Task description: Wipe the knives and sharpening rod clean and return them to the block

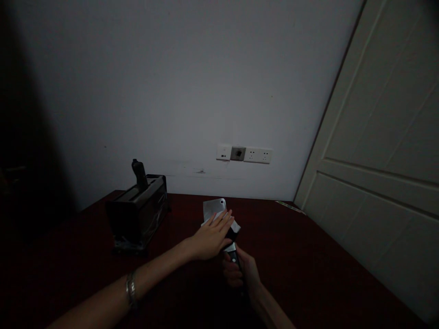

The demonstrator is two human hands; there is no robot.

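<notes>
Left hand flat on cleaver — right hand tight round handle

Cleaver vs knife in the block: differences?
The cleaver lies near flat, blade showing; the block knife stands upright, only its handle visible. The right hand holds the cleaver and the left hand presses a white cloth on it; the block knife is untouched. Both handles look dark.

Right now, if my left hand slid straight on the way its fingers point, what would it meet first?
Probably bare table past the cloth, then the wall below the sockets; the bare end of the cleaver blade sits aside.
</notes>
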